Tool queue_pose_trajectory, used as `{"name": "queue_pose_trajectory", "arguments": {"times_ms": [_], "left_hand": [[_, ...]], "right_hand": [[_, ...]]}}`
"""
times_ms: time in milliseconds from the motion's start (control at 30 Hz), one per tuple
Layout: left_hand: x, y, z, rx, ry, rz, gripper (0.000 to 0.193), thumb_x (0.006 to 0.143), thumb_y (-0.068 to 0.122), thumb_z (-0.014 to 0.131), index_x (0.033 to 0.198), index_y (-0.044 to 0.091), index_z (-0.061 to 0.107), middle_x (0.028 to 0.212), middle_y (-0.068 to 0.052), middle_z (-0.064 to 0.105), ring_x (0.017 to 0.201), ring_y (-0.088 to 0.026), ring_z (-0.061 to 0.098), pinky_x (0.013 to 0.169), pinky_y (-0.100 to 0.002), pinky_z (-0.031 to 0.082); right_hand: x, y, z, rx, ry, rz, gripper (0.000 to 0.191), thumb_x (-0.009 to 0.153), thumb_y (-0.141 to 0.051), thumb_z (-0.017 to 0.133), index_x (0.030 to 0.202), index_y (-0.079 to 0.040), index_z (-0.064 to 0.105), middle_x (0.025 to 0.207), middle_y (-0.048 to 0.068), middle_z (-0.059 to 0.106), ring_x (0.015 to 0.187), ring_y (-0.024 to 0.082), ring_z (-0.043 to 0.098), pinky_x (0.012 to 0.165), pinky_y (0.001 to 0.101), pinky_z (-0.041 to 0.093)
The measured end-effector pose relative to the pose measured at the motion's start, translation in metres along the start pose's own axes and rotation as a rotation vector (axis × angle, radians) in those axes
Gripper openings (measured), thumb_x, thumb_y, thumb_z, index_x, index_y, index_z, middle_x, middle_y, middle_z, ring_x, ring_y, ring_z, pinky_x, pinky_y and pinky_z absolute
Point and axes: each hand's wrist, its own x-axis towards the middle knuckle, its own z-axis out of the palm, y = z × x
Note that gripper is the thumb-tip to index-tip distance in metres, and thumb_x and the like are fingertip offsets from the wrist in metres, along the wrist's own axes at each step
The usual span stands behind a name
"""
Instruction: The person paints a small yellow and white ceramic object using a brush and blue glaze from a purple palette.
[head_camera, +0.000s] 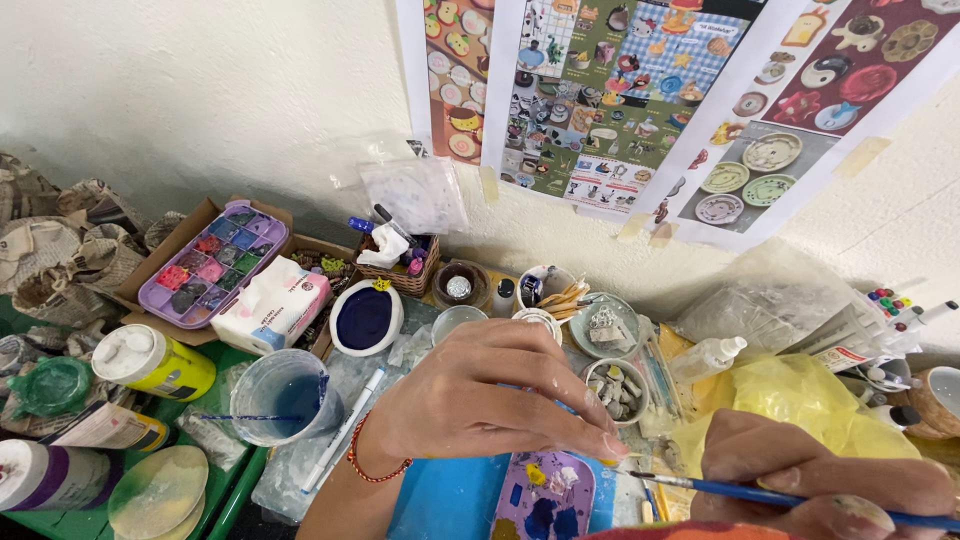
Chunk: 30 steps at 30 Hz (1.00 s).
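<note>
the right hand (800, 470) has its grip clamped on a blue-handled paintbrush (780, 495), bristles pointing left near the left hand's fingertips (610, 443). the left hand (490, 395) arches over a small purple palette (545, 495) on the counter, its grip apart, holding nothing visible. a cup of blue water (285, 395) stands just left.

A: What sort of place is this?

B: A craft painting workshop. The table (440, 500) carries a purple paint palette tray (212, 262), a cup of blue rinse water (280, 395), paint bottles (152, 362) and marker pens (900, 308).

A: Further evidence?

B: Printed sheets of painted ceramic dishes (650, 90) are taped to the wall along the table's far edge; newspaper (60, 250) lies crumpled at the far left corner.
</note>
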Motion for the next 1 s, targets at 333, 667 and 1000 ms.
{"name": "queue_pose_trajectory", "arguments": {"times_ms": [333, 667, 1000], "left_hand": [[0.001, 0.002, 0.0, 0.004, 0.003, -0.003, 0.023, 0.104, 0.023, 0.073, 0.126, 0.021, 0.073, 0.118, 0.006, 0.071, 0.1, -0.015, 0.069, 0.082, -0.03, 0.053], [0.0, 0.001, 0.001, -0.04, 0.024, -0.004, 0.026, 0.102, 0.023, 0.073, 0.128, 0.02, 0.073, 0.118, 0.007, 0.07, 0.099, -0.014, 0.068, 0.081, -0.029, 0.053], [-0.001, 0.001, 0.001, -0.04, 0.023, 0.002, 0.025, 0.102, 0.022, 0.074, 0.127, 0.02, 0.073, 0.118, 0.007, 0.071, 0.097, -0.014, 0.069, 0.078, -0.029, 0.052]], "right_hand": [[-0.034, 0.084, -0.029, 0.193, 0.099, -0.004, 0.047, 0.12, -0.042, 0.038, 0.094, -0.003, 0.034, 0.063, 0.009, 0.046, 0.052, 0.018, 0.048, 0.069, 0.0395, 0.052], [-0.009, 0.073, -0.03, 0.443, -0.017, 0.019, 0.049, 0.112, -0.053, 0.039, 0.084, -0.012, 0.04, 0.057, 0.003, 0.042, 0.038, 0.009, 0.031, 0.045, 0.0279, 0.031], [-0.008, -0.003, 0.023, 0.33, 0.138, 0.055, 0.046, 0.118, -0.049, 0.041, 0.103, -0.006, 0.035, 0.061, 0.018, 0.049, 0.049, 0.023, 0.047, 0.055, 0.039, 0.047]]}}
